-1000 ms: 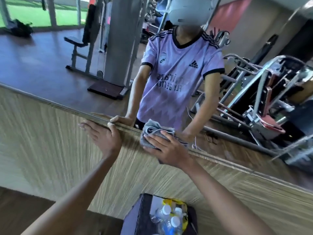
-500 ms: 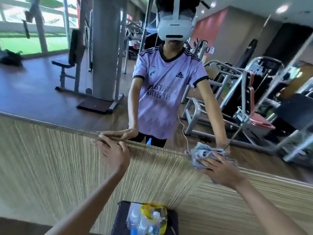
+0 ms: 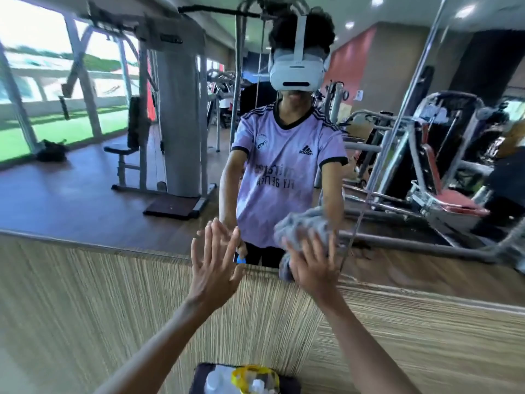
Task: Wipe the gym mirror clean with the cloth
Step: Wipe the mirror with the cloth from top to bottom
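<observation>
Two splayed, flat palms on glossy mirror (image 3: pixel 85 194): right grip (image 3: pixel 309 265) over crumpled grey cloth (image 3: pixel 301 226) (left grip (image 3: pixel 213 268) bare).

Single view: your head cam, wide-angle, faces the mirror (image 3: pixel 93 191) nearly head-on, tilted slightly down, close up; your forearms (image 3: pixel 159 345) show at the bottom edge.

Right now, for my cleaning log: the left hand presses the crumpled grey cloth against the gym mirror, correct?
No. The head view shows the right hand pressing the crumpled grey cloth against the gym mirror; the left hand is bare, fingers spread.
</observation>
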Demonstrator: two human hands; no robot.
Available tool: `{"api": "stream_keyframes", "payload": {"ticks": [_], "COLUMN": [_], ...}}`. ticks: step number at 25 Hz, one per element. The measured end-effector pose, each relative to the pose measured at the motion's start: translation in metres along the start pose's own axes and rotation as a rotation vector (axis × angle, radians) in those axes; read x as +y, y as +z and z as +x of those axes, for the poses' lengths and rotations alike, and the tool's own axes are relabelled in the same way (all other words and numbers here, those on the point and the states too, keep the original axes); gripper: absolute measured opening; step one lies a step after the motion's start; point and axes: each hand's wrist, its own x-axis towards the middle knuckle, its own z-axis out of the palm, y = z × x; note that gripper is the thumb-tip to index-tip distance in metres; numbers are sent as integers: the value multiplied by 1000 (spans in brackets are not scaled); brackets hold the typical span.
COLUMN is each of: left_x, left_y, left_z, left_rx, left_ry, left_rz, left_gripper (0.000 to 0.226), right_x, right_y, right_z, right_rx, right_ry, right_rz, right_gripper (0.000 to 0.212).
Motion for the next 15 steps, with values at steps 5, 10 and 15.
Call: {"api": "stream_keyframes", "payload": {"ticks": [5, 10, 15], "left_x": [-2, 9, 8], "left_y": [-15, -35, -59], "left_z": [-2, -18, -56], "left_rx": [-51, -94, -66], "left_ry": [5, -43, 44], "left_rz": [-93, -363, -583], "left_gripper": [87, 72, 48], "right_x": [16, -40, -98], "right_y": [-31, -74, -123], "right_z": [-4, 5, 5], "right_rx": [-135, -131, -10], "right_ry": [-181, 382, 1550], "right_rz": [69, 588, 1182], "right_gripper": [35, 54, 49]}}
